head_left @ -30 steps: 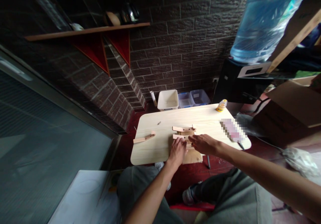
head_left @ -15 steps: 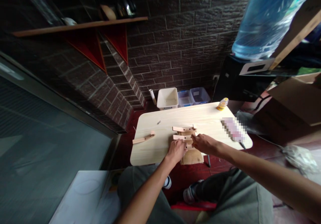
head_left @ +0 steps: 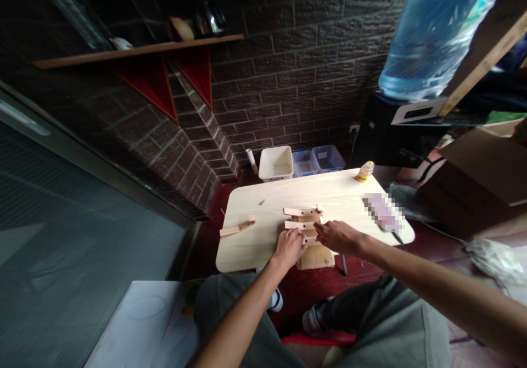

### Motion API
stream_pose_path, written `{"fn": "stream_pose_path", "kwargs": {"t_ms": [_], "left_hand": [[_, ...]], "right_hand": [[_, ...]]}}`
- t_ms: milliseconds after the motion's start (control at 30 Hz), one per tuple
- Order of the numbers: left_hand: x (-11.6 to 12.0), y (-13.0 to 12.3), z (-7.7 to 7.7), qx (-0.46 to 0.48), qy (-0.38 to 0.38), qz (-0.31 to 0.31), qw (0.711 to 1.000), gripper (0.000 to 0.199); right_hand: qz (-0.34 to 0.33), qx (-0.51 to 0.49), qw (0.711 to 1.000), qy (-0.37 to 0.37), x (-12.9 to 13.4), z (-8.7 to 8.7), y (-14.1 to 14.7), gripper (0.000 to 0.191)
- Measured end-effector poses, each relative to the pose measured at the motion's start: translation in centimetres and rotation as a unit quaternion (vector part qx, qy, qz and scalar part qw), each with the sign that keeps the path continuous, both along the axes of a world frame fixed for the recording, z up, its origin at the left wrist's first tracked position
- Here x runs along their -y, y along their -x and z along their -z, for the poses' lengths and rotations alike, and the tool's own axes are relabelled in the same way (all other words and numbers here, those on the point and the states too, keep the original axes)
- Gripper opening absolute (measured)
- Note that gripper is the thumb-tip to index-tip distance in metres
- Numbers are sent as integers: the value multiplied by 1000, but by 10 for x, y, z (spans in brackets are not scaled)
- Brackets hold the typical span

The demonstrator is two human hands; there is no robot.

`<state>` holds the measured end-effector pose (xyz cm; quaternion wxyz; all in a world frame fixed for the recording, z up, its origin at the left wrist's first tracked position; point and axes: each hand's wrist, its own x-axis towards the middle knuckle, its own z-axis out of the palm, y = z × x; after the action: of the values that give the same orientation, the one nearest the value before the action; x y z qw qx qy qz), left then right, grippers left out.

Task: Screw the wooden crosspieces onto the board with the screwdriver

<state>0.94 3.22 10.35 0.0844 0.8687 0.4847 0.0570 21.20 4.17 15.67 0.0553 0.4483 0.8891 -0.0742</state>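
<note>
Three tan wooden strips with dark holes lie in rows over a piece of brown cardboard: the far strip point(head_left: 302, 212), the middle strip point(head_left: 300, 225) and the near strip point(head_left: 312, 240). My left hand point(head_left: 289, 246) is closed on the left end of the near strip. At that strip's right end, my right hand point(head_left: 334, 234) is closed in a pinch; what its fingers hold is hidden. The cardboard point(head_left: 316, 258) sticks out past the table's front edge. Another wooden piece point(head_left: 237, 227) with a bent end lies to the left.
The pale table point(head_left: 251, 252) carries small dark bits point(head_left: 262, 202), a yellow-capped clear bottle point(head_left: 364, 171) and a blurred-out flat object point(head_left: 382, 211). Behind stand a white bin point(head_left: 275, 162) and two clear tubs point(head_left: 328, 158). A water dispenser point(head_left: 370, 132) is at the right.
Both hands stay at the near strip with almost no visible movement. The whole view has shifted slightly.
</note>
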Motion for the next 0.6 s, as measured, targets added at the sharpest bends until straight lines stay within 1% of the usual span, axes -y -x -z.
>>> {"fn": "stream_pose_path", "kwargs": {"t_ms": [133,367,433,600], "left_hand": [[-3,0,1,-10,-2,0,1000,15],[-8,1,6,-11,16,3,1000,15],[-8,2,8,-8,13,4,1000,15],[-8,2,10,-11,5,-4,1000,16]], "right_hand": [[-36,-2,999,-13,-4,1,3,23],[-96,-29,995,-7,-10,9,-6,23],[-91,-24,996,-8,-11,11,-6,24],[-32,-16,999,-3,-13,17,5,29]]}}
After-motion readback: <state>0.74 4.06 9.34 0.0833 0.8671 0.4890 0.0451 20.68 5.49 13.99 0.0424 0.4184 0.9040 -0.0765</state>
